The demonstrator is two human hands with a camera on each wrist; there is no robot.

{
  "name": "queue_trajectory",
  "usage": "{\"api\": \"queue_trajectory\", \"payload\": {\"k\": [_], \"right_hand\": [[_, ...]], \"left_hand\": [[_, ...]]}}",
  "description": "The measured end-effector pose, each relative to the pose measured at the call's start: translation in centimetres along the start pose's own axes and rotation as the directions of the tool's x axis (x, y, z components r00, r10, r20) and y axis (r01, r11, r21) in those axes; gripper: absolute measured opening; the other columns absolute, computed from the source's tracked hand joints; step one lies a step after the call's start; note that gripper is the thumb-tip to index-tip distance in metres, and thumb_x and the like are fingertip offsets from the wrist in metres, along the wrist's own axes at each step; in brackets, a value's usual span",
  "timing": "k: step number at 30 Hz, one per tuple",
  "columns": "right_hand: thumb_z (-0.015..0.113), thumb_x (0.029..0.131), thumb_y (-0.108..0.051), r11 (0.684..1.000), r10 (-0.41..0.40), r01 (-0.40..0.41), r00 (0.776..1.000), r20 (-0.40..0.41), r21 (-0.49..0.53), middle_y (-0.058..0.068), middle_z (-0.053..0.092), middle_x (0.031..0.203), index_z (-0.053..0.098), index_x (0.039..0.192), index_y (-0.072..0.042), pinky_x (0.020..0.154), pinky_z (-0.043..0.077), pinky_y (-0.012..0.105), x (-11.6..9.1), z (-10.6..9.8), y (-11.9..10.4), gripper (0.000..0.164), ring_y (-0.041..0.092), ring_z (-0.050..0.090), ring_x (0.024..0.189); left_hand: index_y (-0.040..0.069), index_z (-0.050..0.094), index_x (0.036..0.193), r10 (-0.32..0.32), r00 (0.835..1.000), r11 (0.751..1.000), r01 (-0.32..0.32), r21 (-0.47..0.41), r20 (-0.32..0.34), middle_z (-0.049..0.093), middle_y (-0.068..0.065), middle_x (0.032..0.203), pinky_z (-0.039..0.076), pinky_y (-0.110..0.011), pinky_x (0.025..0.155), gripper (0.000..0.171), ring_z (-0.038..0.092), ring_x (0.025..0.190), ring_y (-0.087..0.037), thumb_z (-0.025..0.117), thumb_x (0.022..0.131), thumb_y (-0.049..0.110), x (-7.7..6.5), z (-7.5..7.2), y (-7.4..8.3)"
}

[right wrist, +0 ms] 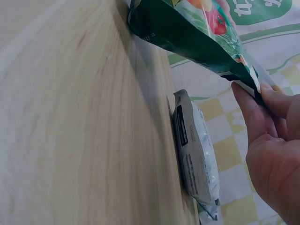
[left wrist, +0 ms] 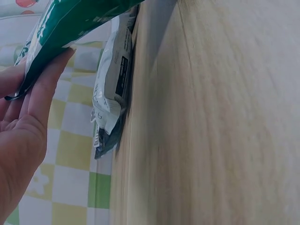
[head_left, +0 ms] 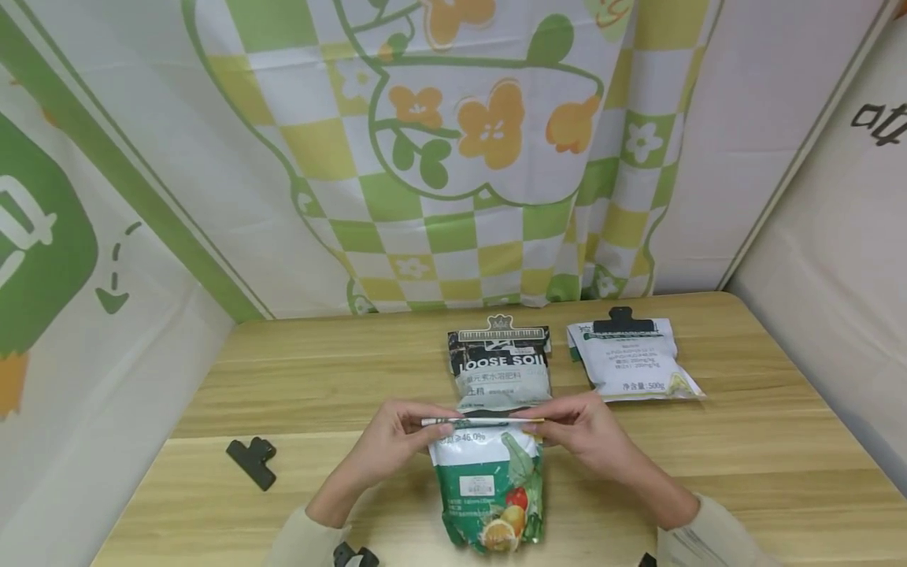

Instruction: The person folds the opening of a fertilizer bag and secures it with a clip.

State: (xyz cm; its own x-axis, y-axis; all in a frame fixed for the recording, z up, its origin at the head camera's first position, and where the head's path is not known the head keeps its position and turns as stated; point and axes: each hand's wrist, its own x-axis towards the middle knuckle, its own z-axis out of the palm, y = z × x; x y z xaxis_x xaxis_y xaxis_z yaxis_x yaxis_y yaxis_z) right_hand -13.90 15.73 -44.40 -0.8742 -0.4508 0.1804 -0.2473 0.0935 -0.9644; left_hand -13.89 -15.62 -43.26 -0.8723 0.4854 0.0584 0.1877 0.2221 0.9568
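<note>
A green and white fertilizer bag (head_left: 489, 480) with fruit and vegetables printed on it is held over the near middle of the table. Its top edge looks folded over. At the left end of that fold my left hand (head_left: 392, 441) pinches the bag between thumb and fingers. My right hand (head_left: 586, 437) pinches the right end the same way. In the left wrist view the green bag (left wrist: 79, 28) slants up from the fingers. The right wrist view shows the bag's dark green side (right wrist: 187, 47) above the tabletop.
Behind lies a black and grey LOOSE SOIL bag (head_left: 503, 370) with a piano-patterned clip (head_left: 499, 331). Right of it is a white bag (head_left: 634, 362) with a black clip (head_left: 622, 319). One black clip (head_left: 252, 462) lies at left, another black object (head_left: 354, 556) at the front edge.
</note>
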Motion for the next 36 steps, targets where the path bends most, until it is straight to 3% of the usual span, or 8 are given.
{"api": "queue_trajectory", "payload": {"k": [6, 10, 16, 21, 25, 31, 34, 36], "right_hand": [[0.076, 0.093, -0.006, 0.996, 0.086, -0.085, 0.996, -0.009, 0.040, 0.023, 0.078, 0.111, 0.076, 0.114, 0.007, 0.071, 0.066, 0.032, 0.2, 0.4, 0.0, 0.024, 0.005, 0.075, 0.077], [0.077, 0.093, -0.006, 0.991, 0.123, -0.121, 0.992, -0.015, 0.062, 0.025, 0.077, 0.113, 0.075, 0.116, 0.007, 0.070, 0.066, 0.030, 0.2, 0.5, 0.0, 0.027, 0.005, 0.074, 0.076], [0.078, 0.092, -0.007, 0.981, 0.174, -0.171, 0.984, -0.026, 0.092, 0.021, 0.079, 0.110, 0.075, 0.118, 0.007, 0.067, 0.064, 0.025, 0.3, 0.8, 0.0, 0.029, 0.004, 0.074, 0.077], [0.079, 0.092, -0.009, 0.973, 0.213, -0.208, 0.976, -0.040, 0.103, 0.010, 0.082, 0.107, 0.074, 0.119, 0.008, 0.067, 0.063, 0.022, 0.4, 0.9, 0.0, 0.032, 0.002, 0.074, 0.078], [0.080, 0.092, -0.010, 0.968, 0.232, -0.227, 0.971, -0.047, 0.104, 0.011, 0.082, 0.107, 0.074, 0.119, 0.007, 0.067, 0.063, 0.022, 0.4, 0.9, 0.0, 0.033, 0.003, 0.074, 0.080], [0.081, 0.090, -0.010, 0.950, 0.280, -0.267, 0.958, -0.065, 0.160, 0.014, 0.082, 0.103, 0.073, 0.119, 0.009, 0.074, 0.065, 0.027, 0.5, 1.2, -0.1, 0.036, 0.009, 0.078, 0.085], [0.082, 0.089, -0.009, 0.941, 0.301, -0.282, 0.950, -0.084, 0.189, 0.010, 0.083, 0.099, 0.072, 0.117, 0.010, 0.074, 0.066, 0.027, 0.5, 1.3, -0.1, 0.036, 0.010, 0.078, 0.084], [0.082, 0.088, -0.008, 0.938, 0.303, -0.280, 0.949, -0.092, 0.204, 0.008, 0.083, 0.098, 0.071, 0.117, 0.011, 0.075, 0.066, 0.028, 0.6, 1.4, -0.1, 0.037, 0.010, 0.079, 0.084]], "left_hand": [[0.003, 0.076, 0.122, -0.098, 0.995, 0.993, 0.098, 0.071, -0.012, 0.071, -0.024, 0.132, 0.065, -0.028, 0.078, 0.029, 0.075, 0.088, -0.011, 0.074, 0.098, 0.019, -0.2, -0.3, 0.2], [0.012, 0.078, 0.120, -0.106, 0.993, 0.978, 0.112, 0.178, -0.042, 0.074, -0.016, 0.131, 0.062, -0.024, 0.085, 0.028, 0.075, 0.098, -0.016, 0.075, 0.097, 0.028, -0.4, -0.4, 0.3], [0.014, 0.078, 0.119, -0.124, 0.987, 0.964, 0.145, 0.224, -0.102, 0.079, -0.009, 0.121, 0.061, -0.025, 0.091, 0.027, 0.075, 0.101, -0.017, 0.076, 0.097, 0.030, -1.1, -1.3, -0.1], [0.006, 0.075, 0.122, -0.163, 0.979, 0.967, 0.183, 0.178, -0.118, 0.080, -0.012, 0.113, 0.063, -0.026, 0.086, 0.034, 0.078, 0.097, -0.021, 0.073, 0.100, 0.031, -1.8, -2.9, -0.3], [-0.003, 0.071, 0.126, -0.162, 0.977, 0.970, 0.183, 0.157, -0.137, 0.079, -0.018, 0.114, 0.065, -0.028, 0.089, 0.038, 0.079, 0.101, -0.027, 0.068, 0.104, 0.027, -2.5, -4.8, -0.2], [-0.002, 0.071, 0.126, -0.138, 0.960, 0.963, 0.188, 0.195, -0.245, 0.078, -0.022, 0.113, 0.065, -0.032, 0.092, 0.036, 0.078, 0.103, -0.027, 0.064, 0.106, 0.027, -4.2, -7.4, 0.2], [0.002, 0.071, 0.129, -0.140, 0.955, 0.950, 0.203, 0.236, -0.261, 0.078, -0.017, 0.118, 0.063, -0.035, 0.096, 0.039, 0.077, 0.108, -0.027, 0.066, 0.105, 0.032, -4.5, -7.0, 0.1], [0.004, 0.068, 0.134, -0.155, 0.961, 0.947, 0.210, 0.244, -0.228, 0.077, -0.014, 0.124, 0.062, -0.037, 0.100, 0.044, 0.075, 0.114, -0.029, 0.068, 0.103, 0.035, -4.1, -5.9, -0.1]]}}
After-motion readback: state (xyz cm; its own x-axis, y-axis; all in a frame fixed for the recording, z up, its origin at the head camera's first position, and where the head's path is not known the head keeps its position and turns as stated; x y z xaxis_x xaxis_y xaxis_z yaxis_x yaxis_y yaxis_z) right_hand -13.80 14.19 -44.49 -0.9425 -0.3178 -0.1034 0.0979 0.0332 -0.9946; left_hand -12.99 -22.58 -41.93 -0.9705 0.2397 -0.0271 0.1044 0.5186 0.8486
